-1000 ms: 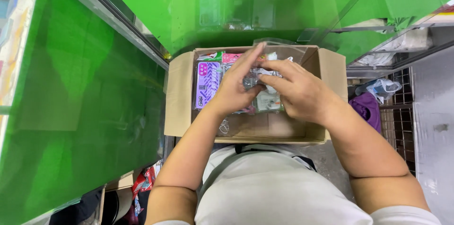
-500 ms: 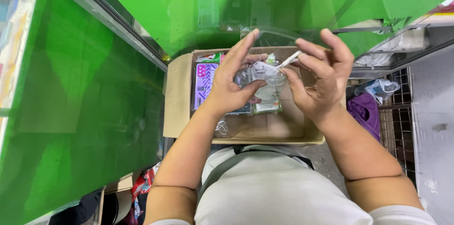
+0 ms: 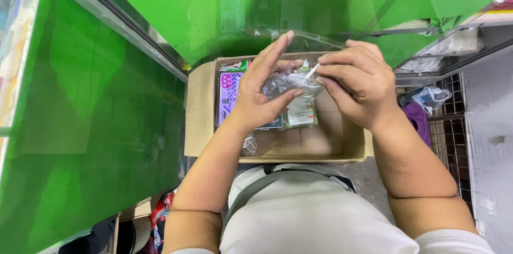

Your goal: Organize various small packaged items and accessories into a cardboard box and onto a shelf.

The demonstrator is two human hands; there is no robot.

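We cradle a small clear plastic packet (image 3: 291, 84) in our left hand (image 3: 260, 91), fingers curled round it, above the open cardboard box (image 3: 200, 120). Our right hand (image 3: 357, 80) pinches a thin white strip (image 3: 311, 71) at its top; a firm left grip should steady it.

Both hands (image 3: 310, 86) on clear packet (image 3: 291, 82) over box (image 3: 200, 110)

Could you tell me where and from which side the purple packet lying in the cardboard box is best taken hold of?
Probably by its left long edge, from above: the purple packet lies flat against the cardboard box wall, and the left hand hides its right side.
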